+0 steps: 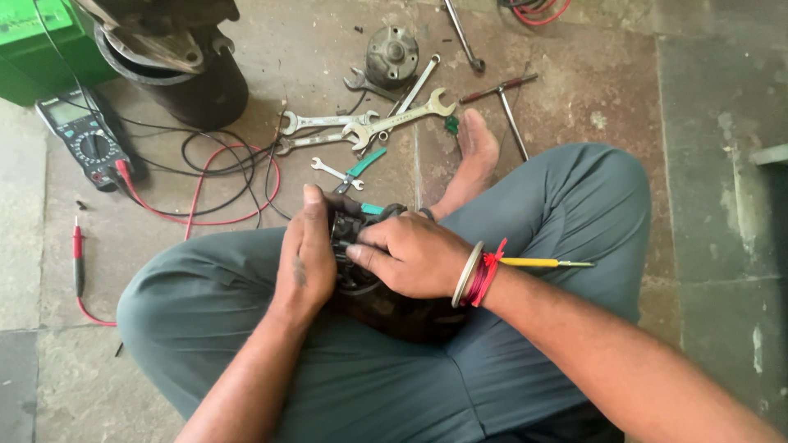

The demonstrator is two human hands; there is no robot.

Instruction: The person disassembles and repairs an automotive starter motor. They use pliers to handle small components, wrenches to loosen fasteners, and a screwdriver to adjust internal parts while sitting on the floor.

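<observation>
I sit cross-legged on a stone floor with a dark, greasy motor part (386,308) in my lap. My left hand (305,254) grips its left side, thumb pointing up. My right hand (410,256) is curled over the top of the part, fingers pressing into it; a pale bangle and red thread sit on that wrist. A yellow-handled screwdriver (542,262) lies on my right thigh just beyond the wrist. Most of the part is hidden beneath both hands.
Several open-end wrenches (369,123) lie on the floor ahead, with teal-handled pliers (361,168), a round metal housing (391,56) and a T-handle tool (505,102). A multimeter (86,139) with red and black leads sits at left, near a black cylindrical motor body (180,74).
</observation>
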